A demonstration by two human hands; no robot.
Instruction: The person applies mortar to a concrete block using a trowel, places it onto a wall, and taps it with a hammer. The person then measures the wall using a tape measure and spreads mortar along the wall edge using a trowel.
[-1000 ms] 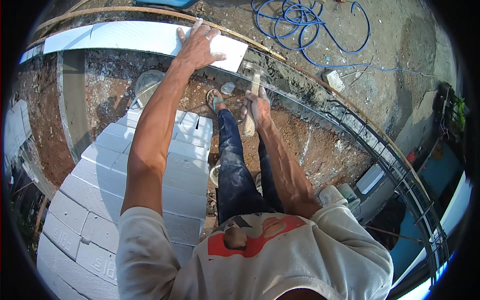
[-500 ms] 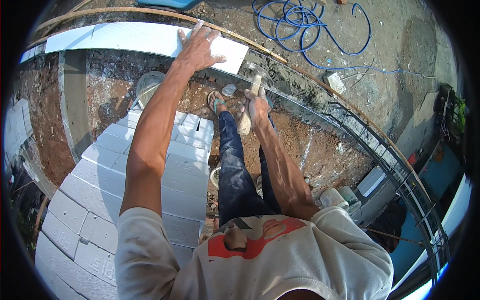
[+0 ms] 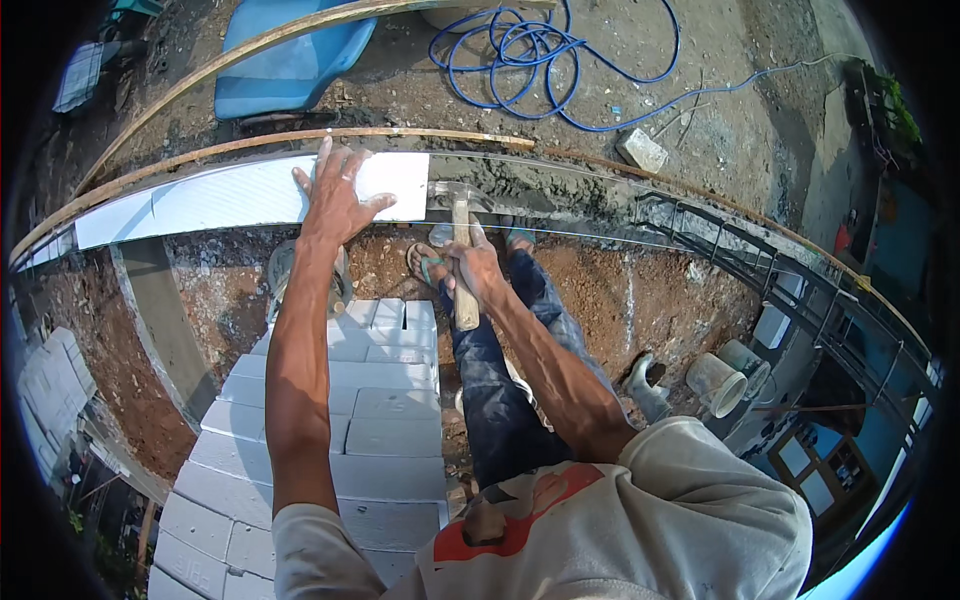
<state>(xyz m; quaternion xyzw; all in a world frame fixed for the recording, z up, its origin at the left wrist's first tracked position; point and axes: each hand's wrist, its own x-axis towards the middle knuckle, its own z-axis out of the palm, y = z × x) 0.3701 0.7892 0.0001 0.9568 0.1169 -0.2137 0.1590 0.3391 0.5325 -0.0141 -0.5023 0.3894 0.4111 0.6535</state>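
Observation:
My left hand lies on a white block with its fingers spread, near the right end of a long row topping a low wall. My right hand is wrapped around the wooden handle of a hammer. The hammer's head is just beside the block's right end face; I cannot tell whether it touches. Rough grey mortar covers the wall top to the right of the block. A thin taut string runs along the wall's near edge.
Stacked white blocks stand near me on the left. Rebar extends along the wall at right, near buckets and a grey boot. Beyond the wall are a wooden strip, a blue hose and a blue plastic object.
My view has shifted, so the wall appears lower and more level. The hammer stays in my right hand, its handle now more upright. My left hand still rests on the block.

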